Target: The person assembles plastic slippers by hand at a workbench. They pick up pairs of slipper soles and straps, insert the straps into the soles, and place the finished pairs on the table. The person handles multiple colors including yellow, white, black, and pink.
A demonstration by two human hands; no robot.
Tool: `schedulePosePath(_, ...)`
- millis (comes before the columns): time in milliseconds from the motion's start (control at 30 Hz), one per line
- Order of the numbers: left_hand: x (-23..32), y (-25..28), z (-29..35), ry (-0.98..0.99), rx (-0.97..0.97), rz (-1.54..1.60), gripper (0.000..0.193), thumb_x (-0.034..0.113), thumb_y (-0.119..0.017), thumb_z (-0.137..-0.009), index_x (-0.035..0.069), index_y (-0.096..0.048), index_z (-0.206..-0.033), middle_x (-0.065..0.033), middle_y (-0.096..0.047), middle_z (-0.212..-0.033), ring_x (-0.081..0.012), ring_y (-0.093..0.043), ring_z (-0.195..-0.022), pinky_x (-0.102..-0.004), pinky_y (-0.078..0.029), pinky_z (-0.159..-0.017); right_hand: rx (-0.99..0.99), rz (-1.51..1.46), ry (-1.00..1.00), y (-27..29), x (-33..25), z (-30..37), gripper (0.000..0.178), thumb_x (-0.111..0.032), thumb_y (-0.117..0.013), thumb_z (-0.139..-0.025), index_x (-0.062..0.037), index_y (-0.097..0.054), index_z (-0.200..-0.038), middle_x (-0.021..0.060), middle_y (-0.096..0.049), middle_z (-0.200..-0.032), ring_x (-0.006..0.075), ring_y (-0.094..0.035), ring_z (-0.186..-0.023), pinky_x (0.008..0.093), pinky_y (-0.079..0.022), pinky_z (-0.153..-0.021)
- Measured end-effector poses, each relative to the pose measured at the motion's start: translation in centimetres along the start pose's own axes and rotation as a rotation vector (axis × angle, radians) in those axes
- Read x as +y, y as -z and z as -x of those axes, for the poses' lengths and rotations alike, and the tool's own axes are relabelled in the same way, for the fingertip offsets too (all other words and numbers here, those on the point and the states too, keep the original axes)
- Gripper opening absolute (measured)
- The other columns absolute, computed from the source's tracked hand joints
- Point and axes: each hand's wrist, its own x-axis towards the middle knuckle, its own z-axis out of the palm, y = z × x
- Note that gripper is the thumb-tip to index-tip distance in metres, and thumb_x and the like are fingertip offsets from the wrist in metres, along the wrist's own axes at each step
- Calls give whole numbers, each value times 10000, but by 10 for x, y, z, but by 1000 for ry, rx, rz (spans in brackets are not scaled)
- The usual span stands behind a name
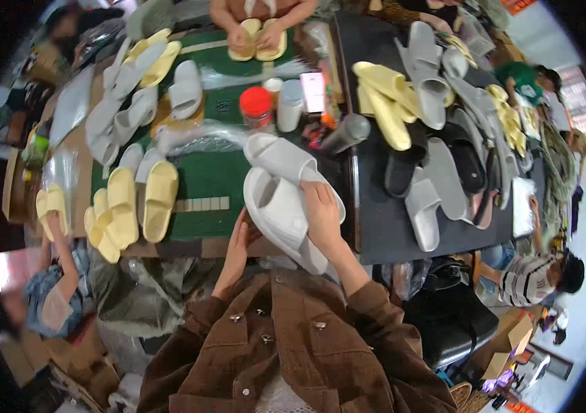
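The pair of light gray slide slippers [274, 201] is at the middle of the frame, held above the near edge of the table, one slipper overlapping the other. The right hand [323, 212] is clamped on them from the right, its fingers over the strap area. The left hand [236, 241] is cupped close to the lower slipper's left side; from where I stand I can't tell whether its fingers touch or support anything.

If that right grip carries both alone, I'd worry about the slippers sliding against each other and one dropping, since its lower end reaches past the table edge. Just above them, a swing upward could knock the gray cylindrical bottle [346, 134], or catch the crumpled clear plastic wrap [203, 136] on the green mat [200, 226].

Farther out, loose gray slides [428, 89] crowd the upper right, so pairs could get mixed. The yellow ribbed slides [160, 199] at left seem safer, being well apart.
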Motion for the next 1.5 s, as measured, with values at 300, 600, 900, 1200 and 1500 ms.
schedulePosePath(300, -32, 54, 10, 7, 187, 25, 994, 299, -649, -845, 53, 100, -1450, -187, -202, -1448, -278, -271, -1307, -350, -259, -1068, -333, -256, -348, -174, 19, 68, 572, -22, -545, -783, -33, -349, -1319, 226, -497, -1106, 409, -447, -1079, 467, -366, -926)
schedulePosePath(600, -65, 77, -7, -134, 324, -202, 1023, 52, -664, -760, 46, 91, -1450, -224, -205, -1437, -283, -340, -1269, -368, -332, -1019, -191, -242, -278, -166, 54, 71, 555, 11, -553, -762, -38, -434, -1301, 230, -451, -1195, 410, -484, -1064, 411, -391, -955)
schedulePosePath(900, -40, 134, -19, -62, 446, -86, 729, 49, -553, -863, 93, -150, -1469, -187, -290, -1440, -284, -334, -1301, -360, -338, -1022, -348, -194, -467, -195, 88, 50, 791, -73, -637, -779, -108, -204, -1440, 231, -465, -1201, 294, -569, -918, 379, -454, -858)
schedulePosePath(1200, -74, 158, -45, 7, 462, -509, 592, 22, -492, -875, -18, -243, -1410, -254, -414, -1343, -375, -426, -1225, -369, -342, -1006, -476, 84, -569, -203, 91, 25, 591, -207, -532, -833, -175, -297, -1374, 253, -487, -1158, 456, -554, -980, 522, -467, -807)
schedulePosePath(1500, -89, 163, -44, -175, 251, -874, 672, -118, -476, -711, 8, -340, -1357, -209, -489, -1256, -418, -449, -1145, -441, -377, -968, -406, 12, -601, -208, 76, 71, 653, -168, -589, -790, -78, -321, -1379, 251, -550, -1094, 393, -583, -941, 462, -471, -809)
